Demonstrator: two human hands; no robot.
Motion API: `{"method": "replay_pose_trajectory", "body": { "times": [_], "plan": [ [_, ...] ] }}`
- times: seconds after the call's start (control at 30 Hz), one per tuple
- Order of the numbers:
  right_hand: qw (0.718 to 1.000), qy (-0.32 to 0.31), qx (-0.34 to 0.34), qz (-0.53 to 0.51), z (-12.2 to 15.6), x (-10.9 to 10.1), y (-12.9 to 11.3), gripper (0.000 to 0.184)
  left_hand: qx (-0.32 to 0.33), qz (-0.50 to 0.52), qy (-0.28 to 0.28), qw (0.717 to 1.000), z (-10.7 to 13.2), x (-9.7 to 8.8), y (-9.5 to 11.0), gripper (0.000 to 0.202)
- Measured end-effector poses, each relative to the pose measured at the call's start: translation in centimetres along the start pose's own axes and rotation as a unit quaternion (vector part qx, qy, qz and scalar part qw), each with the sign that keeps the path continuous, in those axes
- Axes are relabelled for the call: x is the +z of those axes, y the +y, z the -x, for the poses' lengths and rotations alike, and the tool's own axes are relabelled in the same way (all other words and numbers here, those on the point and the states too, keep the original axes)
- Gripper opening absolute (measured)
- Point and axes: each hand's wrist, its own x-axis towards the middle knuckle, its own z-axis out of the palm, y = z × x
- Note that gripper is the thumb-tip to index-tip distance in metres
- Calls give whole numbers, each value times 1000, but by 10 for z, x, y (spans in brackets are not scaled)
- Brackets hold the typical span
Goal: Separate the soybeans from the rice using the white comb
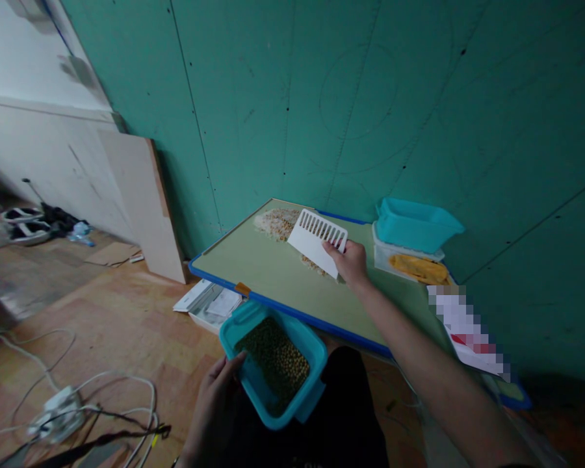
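My left hand (pixel 219 387) grips the near left rim of a teal plastic container (pixel 316 351), held at the table's front edge above my lap. Inside it lie dark green beans (pixel 263 344) and pale yellow soybeans (pixel 295 364). My right hand (pixel 350 260) is closed on the right end of a white slotted plastic scraper (pixel 312 250), tilted over the tabletop. A heap of mixed pale grains (pixel 275 223) lies at the scraper's far left side. Under its near edge, a smaller scatter of grains (pixel 313 264) shows; the scraper hides part of the tabletop.
The pale green table (pixel 244 260) has a blue edge. At its right stand a teal bin (pixel 414 224) on a white box, an orange-yellow cloth (pixel 416 268) and a blurred-out sheet (pixel 468 331). A power strip (pixel 58 413) with cables lies on the floor at left. A green wall rises behind.
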Motion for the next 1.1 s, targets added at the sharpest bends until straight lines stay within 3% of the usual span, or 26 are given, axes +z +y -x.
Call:
{"method": "replay_pose_trajectory", "body": {
  "times": [0.17,0.5,0.83,1.1],
  "plan": [
    [1000,-20,0,1,2,2,-3,37,-1,0,-5,1000,3,5,3,24],
    [999,-35,-2,-2,6,6,-8,36,-9,-25,45,999,-2,5,1,27],
    [998,-58,1,-37,10,7,-12,39,-5,-19,-1,1000,3,5,3,27],
    [994,-79,12,-78,12,9,-14,37,-1,-7,-7,1000,2,5,2,23]
  ]
}}
